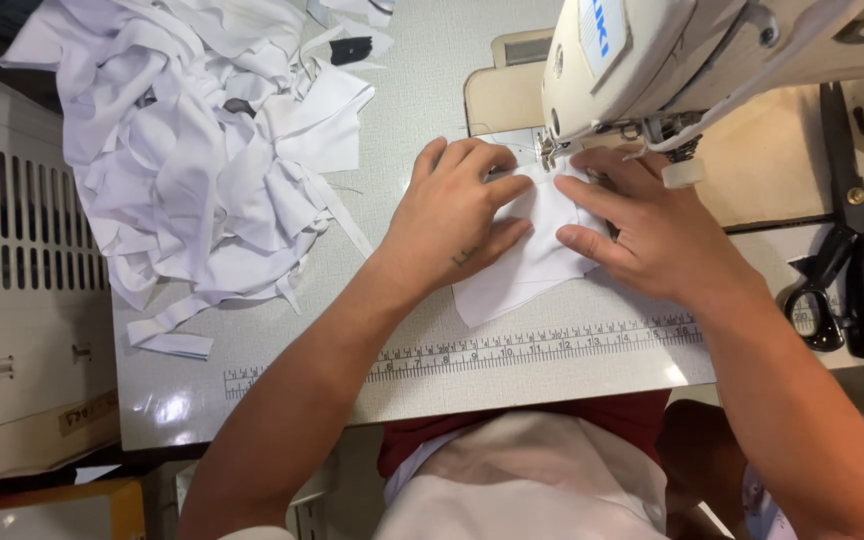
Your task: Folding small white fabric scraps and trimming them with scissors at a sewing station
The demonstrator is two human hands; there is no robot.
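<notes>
A small white fabric piece [532, 260] lies flat on the sewing table [282, 350] under the head of a cream sewing machine [652, 60]. My left hand [457, 215] presses on the fabric's left side, fingers curled toward the needle area [549, 150]. On the right side my right hand [647, 225] holds the fabric down, fingertips close to the presser foot. The needle itself is mostly hidden by the machine head and my fingers.
A heap of white fabric scraps [202, 140] covers the table's left half. Black scissors [857, 270] lie at the right. A ruler strip [472, 355] runs along the table's front edge. A cream plastic crate [22, 280] stands at the left.
</notes>
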